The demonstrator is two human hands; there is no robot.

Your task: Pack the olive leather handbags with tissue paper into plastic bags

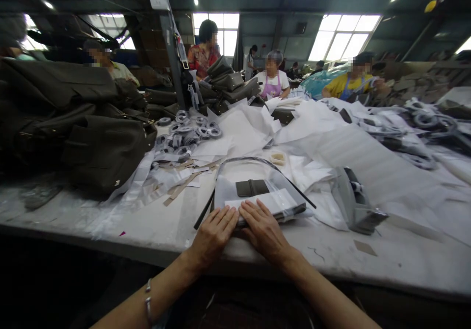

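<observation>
My left hand (215, 234) and my right hand (263, 228) lie side by side, fingers stretched flat, on the near edge of a stack of white sheets in clear plastic (274, 202). Just beyond the stack a small dark wallet-like piece (252, 188) rests on a grey flat item (228, 184) wrapped in plastic. A thin dark strap (257, 160) curves around that item. Both hands press down and hold nothing.
Dark bags (91, 142) are piled at the left. Rolls of tape (186, 133), paper strips (180, 187) and white tissue paper (316, 123) cover the white table (386, 260). A grey tape dispenser (355, 204) sits to the right. Several people work at the far side.
</observation>
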